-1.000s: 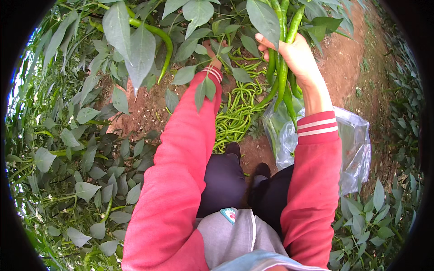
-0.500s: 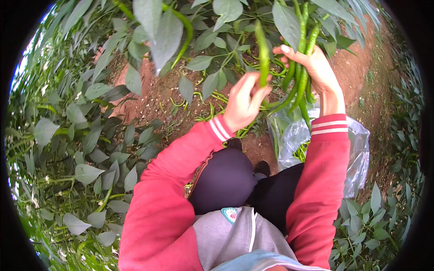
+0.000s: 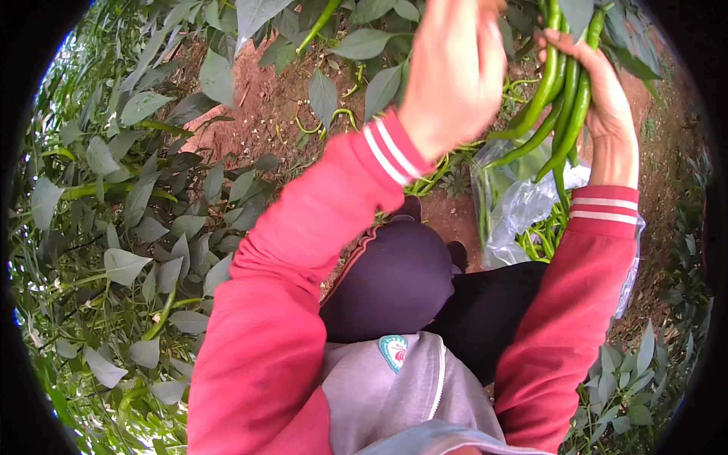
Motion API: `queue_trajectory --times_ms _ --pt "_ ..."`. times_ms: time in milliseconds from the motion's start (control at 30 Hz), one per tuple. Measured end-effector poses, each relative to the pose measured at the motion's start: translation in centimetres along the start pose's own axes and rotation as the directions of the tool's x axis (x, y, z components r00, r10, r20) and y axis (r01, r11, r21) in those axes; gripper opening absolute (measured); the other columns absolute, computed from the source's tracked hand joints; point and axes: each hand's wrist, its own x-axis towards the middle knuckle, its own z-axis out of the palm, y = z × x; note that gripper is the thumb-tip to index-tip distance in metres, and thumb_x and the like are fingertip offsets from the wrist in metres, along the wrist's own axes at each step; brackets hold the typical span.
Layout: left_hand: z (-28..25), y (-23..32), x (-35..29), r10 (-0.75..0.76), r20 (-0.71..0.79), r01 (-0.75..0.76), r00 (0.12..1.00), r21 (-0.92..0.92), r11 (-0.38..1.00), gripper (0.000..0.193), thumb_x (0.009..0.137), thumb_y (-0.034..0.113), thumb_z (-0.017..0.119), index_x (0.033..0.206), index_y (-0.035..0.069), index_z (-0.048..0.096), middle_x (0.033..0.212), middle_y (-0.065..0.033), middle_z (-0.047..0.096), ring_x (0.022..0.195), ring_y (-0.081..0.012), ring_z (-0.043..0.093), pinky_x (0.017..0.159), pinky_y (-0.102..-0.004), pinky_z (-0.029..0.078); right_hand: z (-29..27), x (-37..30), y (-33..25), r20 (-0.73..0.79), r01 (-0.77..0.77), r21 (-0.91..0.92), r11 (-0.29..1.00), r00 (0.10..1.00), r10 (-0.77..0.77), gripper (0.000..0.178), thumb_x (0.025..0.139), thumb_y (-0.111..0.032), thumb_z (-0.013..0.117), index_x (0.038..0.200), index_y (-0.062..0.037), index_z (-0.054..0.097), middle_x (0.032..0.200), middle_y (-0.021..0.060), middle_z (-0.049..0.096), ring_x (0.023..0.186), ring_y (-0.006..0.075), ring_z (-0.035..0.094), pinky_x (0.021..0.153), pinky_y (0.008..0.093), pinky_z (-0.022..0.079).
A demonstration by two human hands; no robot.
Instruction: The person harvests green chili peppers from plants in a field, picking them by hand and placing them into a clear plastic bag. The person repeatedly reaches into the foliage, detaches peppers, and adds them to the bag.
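A bunch of long green chili peppers (image 3: 576, 114) hangs from my right hand (image 3: 611, 106), whose thumb and fingers are closed round their upper ends. Up among the leaves, my left hand (image 3: 455, 87) is raised to the top edge of the view. Motion smears it and its fingers are partly cut off, so whether anything is in them cannot be made out. Below the bunch stands a clear plastic bag (image 3: 509, 224), its mouth showing several green chili peppers (image 3: 542, 236) inside.
Leafy pepper plants (image 3: 125, 265) crowd the left side, and more foliage (image 3: 618, 387) grows at the lower right. Fallen or thin peppers (image 3: 337, 117) lie on the reddish soil (image 3: 246, 106). My bent knees (image 3: 394, 280) are just left of the bag.
My left hand, which held a green chili pepper upright beside the bunch, has moved up and forward; that pepper no longer shows. The bunch in my right hand appears farther right and higher.
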Motion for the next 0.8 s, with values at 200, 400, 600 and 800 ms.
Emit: queue_trajectory --times_ms 200,400,600,800 --pt "2.2 -9.2 6.4 -0.354 0.513 0.254 0.782 0.257 0.933 0.022 0.091 0.000 0.045 0.108 -0.006 0.057 0.088 -0.0266 0.060 0.079 -0.0450 0.058 0.072 -0.0462 0.051 0.1 0.6 0.0 -0.027 -0.015 0.063 0.998 0.999 0.016 0.050 0.085 -0.021 0.071 0.126 0.0027 0.057 0.107 0.0080 0.065 0.081 0.0090 0.063 0.072 0.0225 0.053" --pt "5.7 -14.7 6.1 -0.404 0.486 0.327 0.775 0.239 0.914 0.022 0.091 0.001 0.045 0.108 -0.005 0.057 0.089 -0.0257 0.060 0.079 -0.0436 0.058 0.073 -0.0455 0.051 1.3 -0.4 -0.8 -0.129 0.034 0.140 0.990 0.992 -0.016 0.032 0.084 -0.017 0.070 0.108 0.0016 0.061 0.087 0.0062 0.066 0.071 0.0127 0.063 0.065 0.0260 0.053" --pt "7.8 -17.9 6.2 -0.459 0.462 0.396 0.759 0.232 0.888 0.022 0.092 0.002 0.045 0.108 -0.005 0.058 0.090 -0.0248 0.061 0.080 -0.0421 0.059 0.073 -0.0447 0.051 1.9 -0.5 -0.4 -0.068 0.046 0.037 0.998 0.997 -0.043 0.046 0.084 -0.022 0.071 0.121 0.0036 0.059 0.090 0.0038 0.066 0.078 0.0091 0.063 0.071 0.0226 0.052" --pt "8.6 -19.1 6.9 -0.519 0.447 0.488 0.728 0.195 0.851 0.022 0.092 0.002 0.045 0.109 -0.004 0.058 0.090 -0.0239 0.061 0.081 -0.0406 0.059 0.074 -0.0439 0.051 1.9 -0.3 0.1 -0.107 0.095 0.062 0.994 0.990 -0.088 0.044 0.081 -0.021 0.071 0.117 0.0025 0.061 0.090 0.0058 0.067 0.081 0.0122 0.063 0.075 0.0253 0.050"
